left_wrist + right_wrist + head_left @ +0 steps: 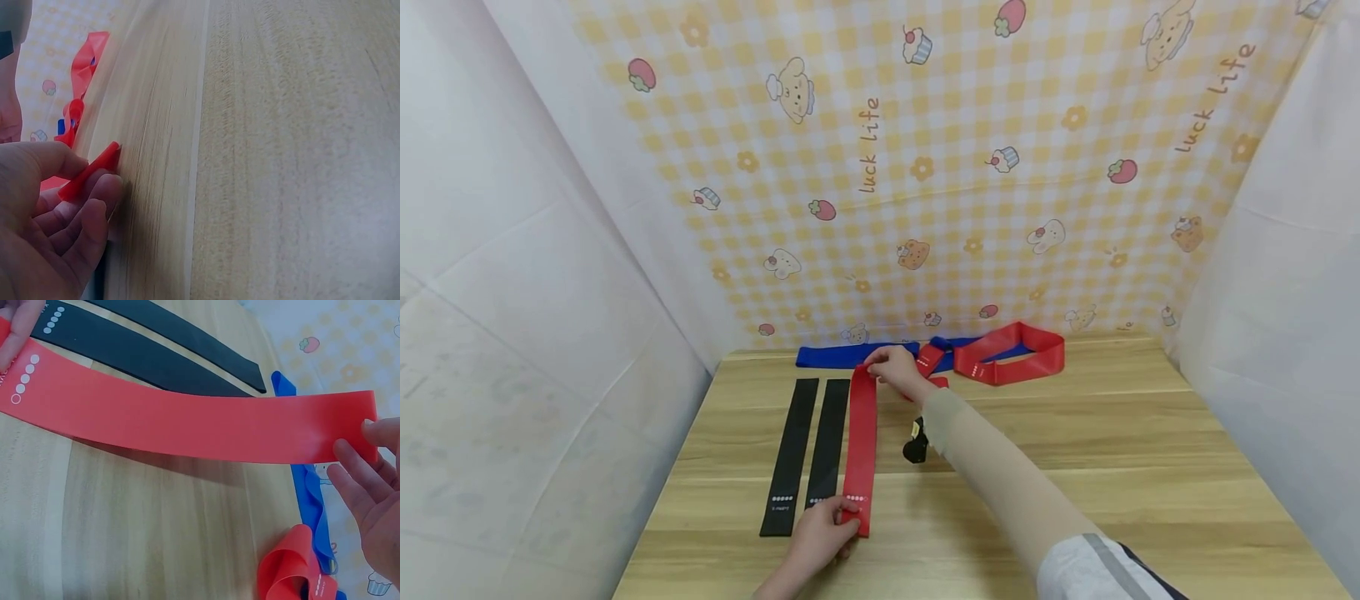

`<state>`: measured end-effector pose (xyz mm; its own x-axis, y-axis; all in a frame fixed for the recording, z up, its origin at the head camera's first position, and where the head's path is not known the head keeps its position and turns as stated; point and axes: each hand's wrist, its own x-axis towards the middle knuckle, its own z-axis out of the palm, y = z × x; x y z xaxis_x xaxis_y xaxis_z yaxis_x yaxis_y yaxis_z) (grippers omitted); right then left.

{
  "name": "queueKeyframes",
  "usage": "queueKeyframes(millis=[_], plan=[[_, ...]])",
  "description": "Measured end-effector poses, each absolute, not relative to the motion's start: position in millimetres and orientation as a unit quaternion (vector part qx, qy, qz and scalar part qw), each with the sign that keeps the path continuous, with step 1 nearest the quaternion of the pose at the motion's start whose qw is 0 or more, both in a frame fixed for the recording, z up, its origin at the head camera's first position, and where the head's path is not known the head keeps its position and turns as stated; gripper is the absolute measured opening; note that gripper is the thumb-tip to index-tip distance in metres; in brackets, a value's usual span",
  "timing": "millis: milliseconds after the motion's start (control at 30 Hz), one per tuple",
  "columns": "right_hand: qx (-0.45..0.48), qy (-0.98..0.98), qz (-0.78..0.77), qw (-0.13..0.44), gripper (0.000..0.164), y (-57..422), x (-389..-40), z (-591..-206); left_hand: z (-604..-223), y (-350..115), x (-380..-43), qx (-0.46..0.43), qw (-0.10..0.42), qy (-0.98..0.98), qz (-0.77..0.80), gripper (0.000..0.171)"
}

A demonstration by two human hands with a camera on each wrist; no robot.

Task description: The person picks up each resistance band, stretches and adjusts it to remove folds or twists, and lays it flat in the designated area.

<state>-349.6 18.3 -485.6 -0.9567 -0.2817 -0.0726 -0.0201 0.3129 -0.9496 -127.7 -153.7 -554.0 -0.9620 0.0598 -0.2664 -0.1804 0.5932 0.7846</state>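
A flat red resistance band (861, 442) with a row of white dots stretches lengthwise between both hands. Its near end is pinched by my left hand (822, 533), thumb on one face and fingers on the other, as the left wrist view shows. At the far end, my right hand (895, 369) pinches the band between thumb and fingers. In the right wrist view the band (187, 425) bows slightly over the wood, casting a shadow. To its left, two black resistance bands (792, 458) (829, 437) lie flat side by side, the second one partly behind my left hand.
Blue bands (831, 357) lie along the back edge by the checked cloth. A looped red band (1030, 354) stands at the back right, with a crumpled red band (928, 358) left of it. A small black item (916, 448) with a yellow label sits mid-table, partly behind my right forearm.
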Motion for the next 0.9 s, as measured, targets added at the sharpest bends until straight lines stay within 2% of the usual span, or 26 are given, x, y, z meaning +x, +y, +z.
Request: queueKeyframes(millis=[300, 600, 900], plan=[[-0.103, 0.812, -0.565, 0.104, 0.01, 14.0, -356.7, -486.2, -555.4, -155.4, -130.6, -0.042, 0.137, 0.882, 0.449, 0.015], [-0.105, 0.789, -0.588, 0.143, 0.011, 15.6, -352.7, -492.0, -555.3, -152.9, -130.3, -0.053, 0.145, 0.881, 0.448, 0.016], [-0.096, 0.811, -0.562, 0.131, 0.01, 9.8, -352.9, -505.8, -557.8, -152.8, -131.5, -0.053, 0.142, 0.888, 0.434, 0.016]])
